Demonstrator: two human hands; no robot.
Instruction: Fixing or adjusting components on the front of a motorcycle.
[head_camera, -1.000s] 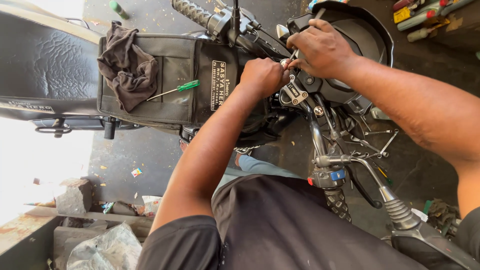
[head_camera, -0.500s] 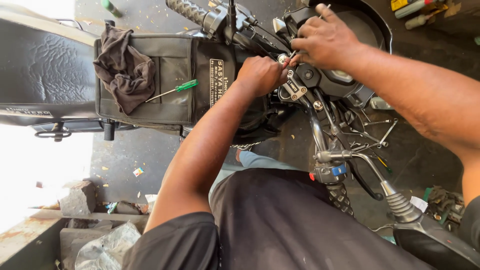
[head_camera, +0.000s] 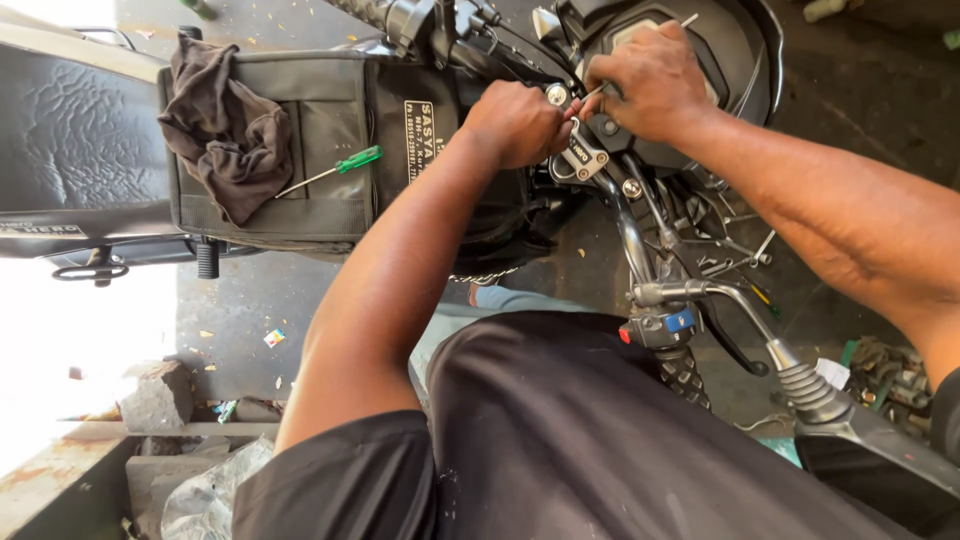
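Motorcycle (head_camera: 300, 150) lies across the view, headlight cowl (head_camera: 700, 40) at top right. Handlebar clamp (head_camera: 583, 152) sits on the bar, bolts apparently still in; fastening unfinished, I judge. Left hand (head_camera: 515, 122) fisted beside it, right hand (head_camera: 645, 85) gripping a thin metal tool (head_camera: 590, 95). Green screwdriver (head_camera: 340, 167) idle on the tank bag. Versus earlier: camera closer, hands barely shifted

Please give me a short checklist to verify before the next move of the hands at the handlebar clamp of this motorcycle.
1. Left hand is at the handlebar clamp: ok.
2. Right hand holds a thin metal tool: ok; its tip is hidden.
3. Clamp bolts tight: cannot tell.
4. Green-handled screwdriver lies steady on the tank bag: ok.
5. Dark rag is away from the hands: ok.
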